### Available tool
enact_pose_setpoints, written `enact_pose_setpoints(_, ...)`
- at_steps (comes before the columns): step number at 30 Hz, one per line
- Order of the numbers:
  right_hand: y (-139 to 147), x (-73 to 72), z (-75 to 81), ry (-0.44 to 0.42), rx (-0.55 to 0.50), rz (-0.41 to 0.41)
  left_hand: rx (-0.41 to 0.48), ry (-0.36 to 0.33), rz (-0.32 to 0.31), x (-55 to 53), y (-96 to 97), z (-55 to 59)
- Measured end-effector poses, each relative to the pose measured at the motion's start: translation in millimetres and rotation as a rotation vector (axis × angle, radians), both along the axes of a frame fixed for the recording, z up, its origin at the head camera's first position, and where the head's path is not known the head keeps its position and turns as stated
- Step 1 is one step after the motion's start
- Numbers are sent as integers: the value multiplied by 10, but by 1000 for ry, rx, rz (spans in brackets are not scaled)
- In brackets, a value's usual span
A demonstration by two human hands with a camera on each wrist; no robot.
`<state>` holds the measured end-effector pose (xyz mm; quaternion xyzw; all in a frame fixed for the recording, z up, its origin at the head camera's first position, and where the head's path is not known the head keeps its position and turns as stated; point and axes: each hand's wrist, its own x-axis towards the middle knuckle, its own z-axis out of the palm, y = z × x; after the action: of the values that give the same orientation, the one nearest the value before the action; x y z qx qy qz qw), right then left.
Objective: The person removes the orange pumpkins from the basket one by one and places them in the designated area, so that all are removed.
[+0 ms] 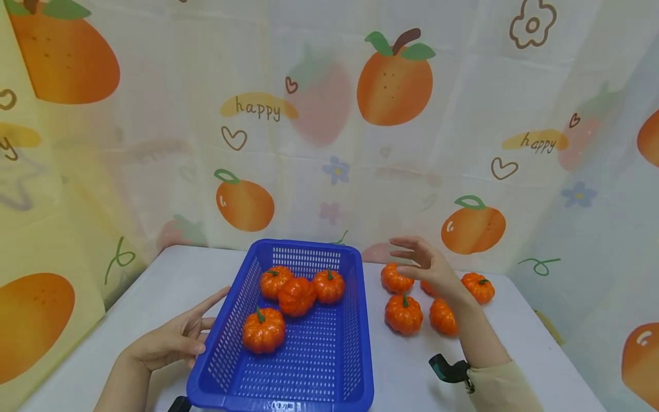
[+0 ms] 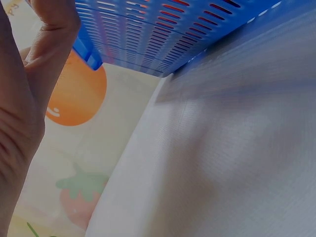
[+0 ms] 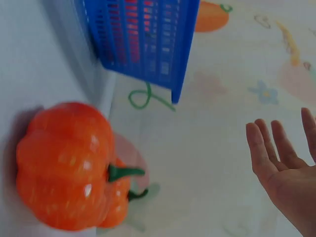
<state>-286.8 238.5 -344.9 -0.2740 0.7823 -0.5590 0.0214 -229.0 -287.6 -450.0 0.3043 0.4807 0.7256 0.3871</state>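
A blue plastic basket point(image 1: 329, 366) holds several small orange pumpkins with green stems, one of them point(image 1: 264, 331) nearer the front. My left hand point(image 1: 172, 340) is at the basket's left side, index finger stretched along the rim and thumb tip right at the edge; the wrist view shows it beside the slotted wall point(image 2: 143, 37). To the right of the basket, my right hand point(image 1: 429, 269) hovers with fingers spread and nothing in them. Under and around it are more pumpkins, including a front one point(image 1: 404, 315), a back one point(image 1: 395, 278) and one point(image 1: 444, 317) partly behind the forearm.
Everything stands on a white table point(image 1: 401, 377). A patterned cloth point(image 1: 329, 189) with printed fruit hangs behind and at the sides. Another pumpkin point(image 1: 479, 288) sits at the far right, near the table's back edge.
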Motion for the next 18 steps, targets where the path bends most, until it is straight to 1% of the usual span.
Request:
enact_pose_setpoints(4, -192, -2, 76, -17, 15, 52, 1, 3, -1, 6, 5, 4)
enact_pose_setpoints(8, -378, 15, 246, -60, 22, 58, -7, 6, 8, 7, 2, 5)
enact_pose_setpoints(10, -470, 16, 339, -67, 32, 58, -8, 6, 9, 8, 1, 6)
enact_pose_setpoints(14, -664, -14, 485, -36, 25, 97, 0, 5, 3, 8, 1, 8)
enact_pose_setpoints(17, -820, -42, 543, -15, -4, 148, 2, 3, 3, 8, 3, 7)
enact_pose_setpoints(18, -876, -47, 554, -20, -9, 162, 1, 2, 3, 8, 5, 6)
